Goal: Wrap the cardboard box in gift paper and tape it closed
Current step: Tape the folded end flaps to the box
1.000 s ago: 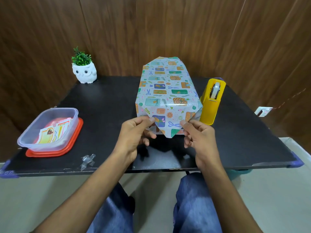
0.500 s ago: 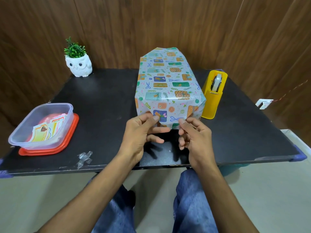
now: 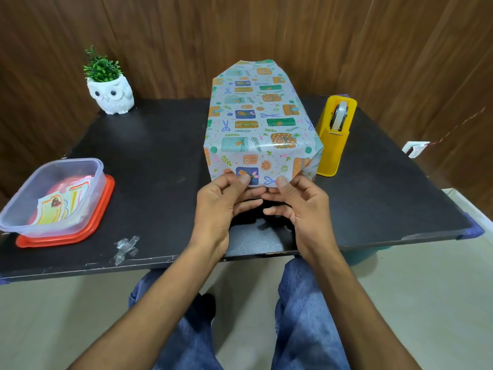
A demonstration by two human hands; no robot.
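Even, bright indoor light, soft shadows, sharp focus, wide-angle bending at edges.

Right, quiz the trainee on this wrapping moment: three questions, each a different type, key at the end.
1. True or false: the left hand and the right hand both pinch the gift paper at the near end of the wrapped box.
2. What stands on the table just right of the wrapped box? A) a stapler B) a yellow tape dispenser C) a mug
3. Fill in: the clear plastic container sits on a red ____.
Key: 1 true; 2 B; 3 lid.
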